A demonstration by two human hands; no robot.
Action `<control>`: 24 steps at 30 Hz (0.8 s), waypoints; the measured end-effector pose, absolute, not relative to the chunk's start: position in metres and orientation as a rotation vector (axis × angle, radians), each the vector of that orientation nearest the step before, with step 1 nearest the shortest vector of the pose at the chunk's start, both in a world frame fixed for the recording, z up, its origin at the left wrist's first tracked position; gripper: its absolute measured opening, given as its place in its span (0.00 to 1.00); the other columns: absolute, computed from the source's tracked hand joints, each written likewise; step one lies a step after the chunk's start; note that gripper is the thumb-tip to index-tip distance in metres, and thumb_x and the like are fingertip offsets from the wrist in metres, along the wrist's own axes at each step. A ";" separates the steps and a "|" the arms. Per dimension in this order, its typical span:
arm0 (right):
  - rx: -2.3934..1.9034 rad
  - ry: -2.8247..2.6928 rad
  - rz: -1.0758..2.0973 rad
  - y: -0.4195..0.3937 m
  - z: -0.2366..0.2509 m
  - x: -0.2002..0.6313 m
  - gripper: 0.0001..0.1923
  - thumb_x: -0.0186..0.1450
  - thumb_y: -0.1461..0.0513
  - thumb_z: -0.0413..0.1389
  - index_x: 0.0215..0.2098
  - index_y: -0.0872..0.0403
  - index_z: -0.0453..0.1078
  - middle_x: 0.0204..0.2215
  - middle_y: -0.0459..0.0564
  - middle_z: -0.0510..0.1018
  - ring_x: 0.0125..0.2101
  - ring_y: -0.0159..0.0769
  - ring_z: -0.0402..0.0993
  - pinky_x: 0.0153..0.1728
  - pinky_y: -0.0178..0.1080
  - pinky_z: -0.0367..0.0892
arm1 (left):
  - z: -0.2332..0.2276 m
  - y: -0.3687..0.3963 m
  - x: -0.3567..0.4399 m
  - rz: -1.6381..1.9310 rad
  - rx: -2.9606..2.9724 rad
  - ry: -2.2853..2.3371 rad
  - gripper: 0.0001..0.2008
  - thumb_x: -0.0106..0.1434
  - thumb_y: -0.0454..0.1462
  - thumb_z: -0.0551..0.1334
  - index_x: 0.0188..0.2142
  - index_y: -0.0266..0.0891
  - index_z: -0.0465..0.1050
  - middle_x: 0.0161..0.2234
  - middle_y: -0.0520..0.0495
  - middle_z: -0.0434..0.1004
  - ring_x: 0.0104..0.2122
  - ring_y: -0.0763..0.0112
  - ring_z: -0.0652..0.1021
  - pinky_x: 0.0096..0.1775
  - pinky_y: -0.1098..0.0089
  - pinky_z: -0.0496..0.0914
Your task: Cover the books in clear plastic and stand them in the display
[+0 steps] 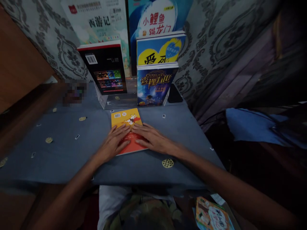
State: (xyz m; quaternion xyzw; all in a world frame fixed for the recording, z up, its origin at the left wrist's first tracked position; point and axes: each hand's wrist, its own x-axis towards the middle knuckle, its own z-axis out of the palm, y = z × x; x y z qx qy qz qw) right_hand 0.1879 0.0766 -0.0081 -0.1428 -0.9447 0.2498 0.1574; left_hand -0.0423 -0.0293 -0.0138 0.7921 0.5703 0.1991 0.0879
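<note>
A yellow and orange-red book (120,120) lies closed on the table, with a barcode near its far left corner. My left hand (117,140) rests flat on its left half, fingers stretched out. From the other side my right hand (153,137) lies flat across the right half, fingertips close to those of the left. Just beyond, a clear acrylic stand (129,101) holds upright books: a black one (105,72) on the left, a dark blue one (153,86) and a blue-and-yellow one (155,49) on the right.
Two large books, one pale green (100,22) and one teal (136,16), stand at the back against patterned fabric. A black phone (175,93) lies right of the stand. The table has a blue-grey cloth (64,153). Below its right edge is an orange picture book (211,214).
</note>
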 end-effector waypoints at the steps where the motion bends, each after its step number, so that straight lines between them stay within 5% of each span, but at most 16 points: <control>1: -0.426 -2.709 0.738 0.082 -0.008 0.181 0.25 0.75 0.54 0.49 0.68 0.50 0.62 0.68 0.55 0.64 0.69 0.43 0.57 0.70 0.56 0.51 | -0.015 -0.029 -0.043 0.603 2.357 1.704 0.27 0.73 0.46 0.54 0.68 0.41 0.60 0.68 0.40 0.63 0.69 0.61 0.62 0.68 0.48 0.54; 9: -0.774 -2.673 0.693 0.115 -0.016 0.125 0.33 0.74 0.53 0.46 0.71 0.64 0.54 0.72 0.64 0.52 0.73 0.49 0.42 0.71 0.55 0.47 | -0.027 -0.029 -0.047 0.637 2.281 1.861 0.33 0.71 0.52 0.56 0.70 0.40 0.56 0.71 0.35 0.55 0.72 0.53 0.52 0.68 0.43 0.50; 24: -1.208 -2.561 0.620 0.103 -0.001 0.109 0.35 0.74 0.53 0.45 0.73 0.63 0.49 0.74 0.62 0.46 0.73 0.47 0.42 0.71 0.49 0.42 | -0.037 -0.019 -0.042 0.608 2.059 2.152 0.39 0.68 0.58 0.56 0.69 0.36 0.57 0.72 0.27 0.48 0.72 0.42 0.46 0.66 0.39 0.50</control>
